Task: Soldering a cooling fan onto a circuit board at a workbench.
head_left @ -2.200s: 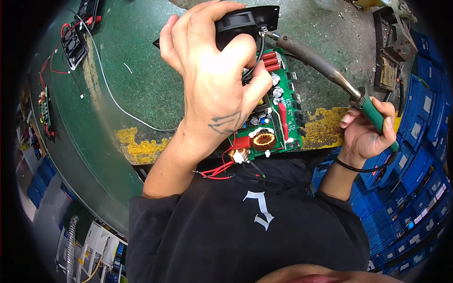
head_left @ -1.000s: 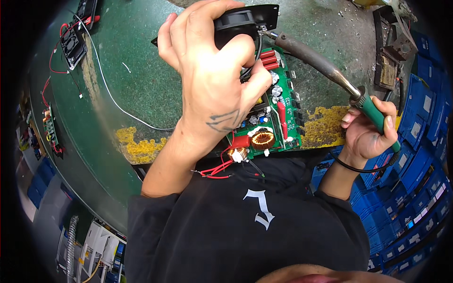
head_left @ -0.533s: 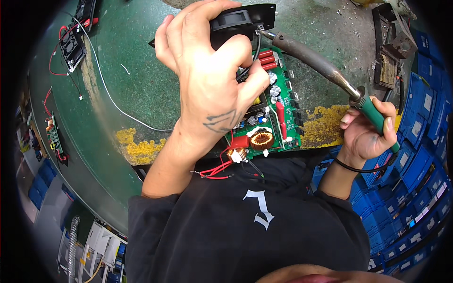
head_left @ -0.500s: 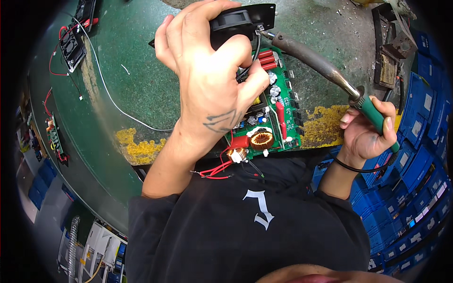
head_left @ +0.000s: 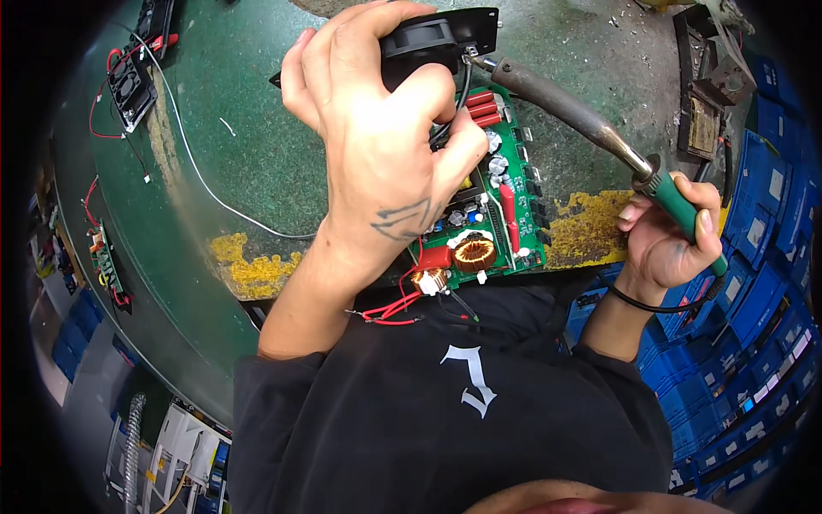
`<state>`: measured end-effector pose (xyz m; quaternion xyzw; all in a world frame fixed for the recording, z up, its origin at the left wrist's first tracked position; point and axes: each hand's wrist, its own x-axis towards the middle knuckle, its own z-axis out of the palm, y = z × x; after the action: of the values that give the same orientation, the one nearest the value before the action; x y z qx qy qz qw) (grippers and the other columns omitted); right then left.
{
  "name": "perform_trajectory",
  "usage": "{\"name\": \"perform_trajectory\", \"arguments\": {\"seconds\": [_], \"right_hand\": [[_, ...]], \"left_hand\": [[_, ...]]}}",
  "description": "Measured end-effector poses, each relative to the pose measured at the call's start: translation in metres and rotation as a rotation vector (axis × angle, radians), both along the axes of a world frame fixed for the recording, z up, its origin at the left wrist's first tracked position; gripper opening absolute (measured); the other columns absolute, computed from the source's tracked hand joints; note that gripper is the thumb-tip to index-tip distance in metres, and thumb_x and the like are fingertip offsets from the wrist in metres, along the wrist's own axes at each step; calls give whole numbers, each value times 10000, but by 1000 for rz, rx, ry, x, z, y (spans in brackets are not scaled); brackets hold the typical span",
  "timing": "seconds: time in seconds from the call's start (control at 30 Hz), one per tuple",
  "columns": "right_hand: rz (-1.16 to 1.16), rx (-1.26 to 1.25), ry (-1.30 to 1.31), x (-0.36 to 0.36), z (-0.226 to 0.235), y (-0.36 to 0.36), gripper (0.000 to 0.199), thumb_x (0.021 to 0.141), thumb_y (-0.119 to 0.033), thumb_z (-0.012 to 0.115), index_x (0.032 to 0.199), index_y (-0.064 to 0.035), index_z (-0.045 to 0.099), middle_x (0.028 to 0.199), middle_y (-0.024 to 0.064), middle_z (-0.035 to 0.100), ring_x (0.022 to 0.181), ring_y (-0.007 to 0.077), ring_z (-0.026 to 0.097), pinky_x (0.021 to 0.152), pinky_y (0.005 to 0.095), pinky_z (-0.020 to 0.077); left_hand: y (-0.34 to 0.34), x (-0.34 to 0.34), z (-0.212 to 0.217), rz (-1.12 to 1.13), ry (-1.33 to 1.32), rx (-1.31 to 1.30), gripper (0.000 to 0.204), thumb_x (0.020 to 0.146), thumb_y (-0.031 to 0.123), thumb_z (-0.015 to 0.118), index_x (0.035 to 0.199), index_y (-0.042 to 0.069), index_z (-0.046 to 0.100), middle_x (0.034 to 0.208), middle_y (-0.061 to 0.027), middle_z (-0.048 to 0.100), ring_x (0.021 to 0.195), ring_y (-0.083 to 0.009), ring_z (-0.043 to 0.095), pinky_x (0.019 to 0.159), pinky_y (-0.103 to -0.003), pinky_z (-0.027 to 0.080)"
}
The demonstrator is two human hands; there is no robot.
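Green bench [head_left: 257,163], hands [head_left: 385,163] gripping fan [head_left: 437,38], iron [head_left: 582,120]

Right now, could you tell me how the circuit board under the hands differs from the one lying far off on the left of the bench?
The near circuit board looks large and is partly covered by the left hand; the far circuit board looks small, narrow and untouched. The near one overhangs the bench's front edge; the far one lies by its left rim. Both are green with red wires.

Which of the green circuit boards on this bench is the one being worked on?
The green board under the left hand, by the soldering iron; the other board lies untouched far left.
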<state>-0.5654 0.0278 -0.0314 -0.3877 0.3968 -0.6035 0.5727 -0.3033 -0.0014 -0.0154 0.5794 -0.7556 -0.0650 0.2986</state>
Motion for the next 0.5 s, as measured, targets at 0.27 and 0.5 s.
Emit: {"name": "perform_trajectory", "arguments": {"seconds": [0.27,0.5], "right_hand": [[16,-31,31,-1,-1,2,388,862,-305,408,1016,22,548,937,261,599,545,281,599,436,337,505],[15,-61,-24,-7,0,5,412,863,-349,401,1043,-9,546,944,274,592,546,271,582,424,319,492]], "left_hand": [[0,-1,-1,-7,-18,-17,180,561,153,699,586,85,534,1190,-101,532,1079,-305,440,984,-419,229],[0,-2,0,3,-27,-23,188,561,153,703,580,84,529,1190,-97,535,1080,-306,440,982,-413,229]]}}
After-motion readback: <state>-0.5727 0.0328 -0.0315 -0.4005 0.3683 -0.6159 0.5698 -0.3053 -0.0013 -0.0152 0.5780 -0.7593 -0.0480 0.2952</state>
